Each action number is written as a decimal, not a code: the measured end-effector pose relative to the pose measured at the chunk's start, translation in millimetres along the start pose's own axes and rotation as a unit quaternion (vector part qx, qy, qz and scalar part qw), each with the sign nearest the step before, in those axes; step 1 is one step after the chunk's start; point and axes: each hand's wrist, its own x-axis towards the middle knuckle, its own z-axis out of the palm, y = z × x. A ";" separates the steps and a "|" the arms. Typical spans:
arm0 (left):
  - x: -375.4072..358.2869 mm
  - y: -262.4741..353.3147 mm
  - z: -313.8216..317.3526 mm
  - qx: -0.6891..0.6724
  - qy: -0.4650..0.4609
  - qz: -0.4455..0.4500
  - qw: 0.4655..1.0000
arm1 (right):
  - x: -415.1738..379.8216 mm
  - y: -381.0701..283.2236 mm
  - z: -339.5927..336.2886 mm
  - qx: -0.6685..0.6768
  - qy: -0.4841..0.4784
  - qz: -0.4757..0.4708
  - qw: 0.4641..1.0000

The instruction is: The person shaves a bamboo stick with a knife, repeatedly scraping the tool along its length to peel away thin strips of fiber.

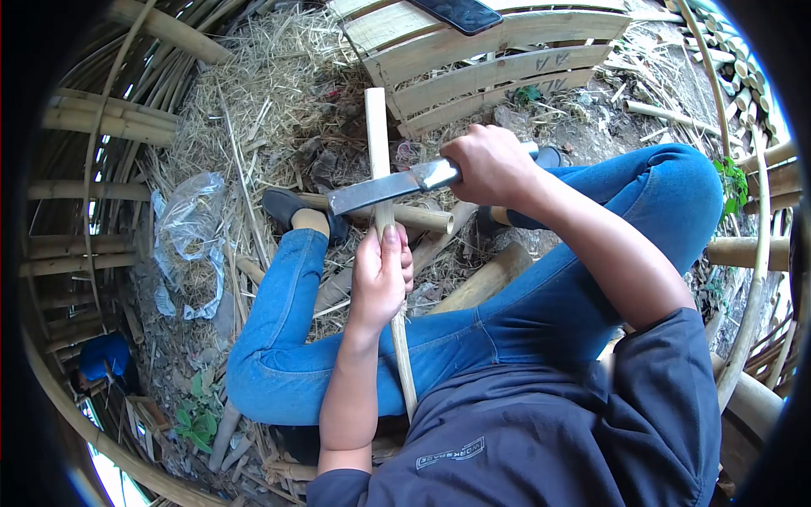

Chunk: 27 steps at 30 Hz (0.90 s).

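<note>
My left hand (382,275) is wrapped round a long, pale bamboo strip (379,139), thumb lying along it. The strip stands lengthwise before me, its upper end past the blade and its lower end reaching down over my thigh to my shirt. My right hand (494,165) grips the handle of a broad, square-ended knife (372,193). Its blade crosses the strip just above my left hand, overlapping it in this view. Behind the blade, a cut bamboo pole (422,217) lies on the ground between my feet.
A slatted wooden crate (498,63) stands ahead with a phone (460,13) on top. A clear plastic bag (193,215) lies on the straw-covered ground to the left. Bamboo poles (743,93) are stacked at the far right. Another person in blue (106,359) is at lower left.
</note>
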 end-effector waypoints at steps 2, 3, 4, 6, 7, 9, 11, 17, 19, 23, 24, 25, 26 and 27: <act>-0.2 -0.7 -0.8 -0.006 -0.002 0.004 1.000 | 0.1 0.0 7.7 -0.004 0.011 -0.003 1.000; -0.1 -2.1 1.1 0.007 0.007 0.010 1.000 | 0.6 0.5 9.1 -0.015 0.018 -0.001 1.000; 0.2 -3.8 2.8 0.021 0.015 0.014 1.000 | 0.4 1.4 9.5 -0.026 0.026 0.003 0.999; 0.1 -8.2 3.9 0.070 0.027 0.028 0.997 | 3.9 5.1 9.0 -0.037 0.037 0.019 0.998; 0.3 -10.2 4.2 0.095 0.033 0.036 0.994 | 5.5 7.1 8.3 -0.042 0.043 0.028 0.998; 1.5 -15.4 6.1 0.102 0.031 0.048 0.993 | 4.8 9.7 7.5 -0.039 0.048 0.022 0.998; 0.3 -15.2 6.9 0.105 0.030 0.052 0.993 | 5.0 10.7 8.5 -0.038 0.048 0.022 0.998; -4.2 -7.7 11.0 0.090 0.026 0.032 0.995 | 6.9 14.3 1.8 -0.037 0.054 0.028 0.997; -7.9 -12.2 11.4 0.104 0.028 0.035 0.994 | 12.2 28.5 -3.9 -0.038 0.108 0.083 0.990; -5.1 -15.5 13.3 0.098 0.012 0.025 0.995 | 15.4 44.6 -13.0 -0.040 0.104 0.095 0.989; -3.6 -12.9 12.9 0.090 0.010 0.029 0.995 | 15.0 41.1 -11.6 -0.028 0.115 0.096 0.988; -3.3 -10.7 11.7 0.081 0.007 0.030 0.996 | 14.7 37.6 -10.1 -0.016 0.124 0.098 0.987; -3.9 -9.4 10.7 0.072 0.004 0.029 0.997 | 15.5 37.5 -11.6 -0.011 0.100 0.104 0.989; -3.8 -7.6 10.5 0.064 -0.006 0.021 0.998 | 14.7 37.2 -14.7 0.014 0.091 0.126 0.988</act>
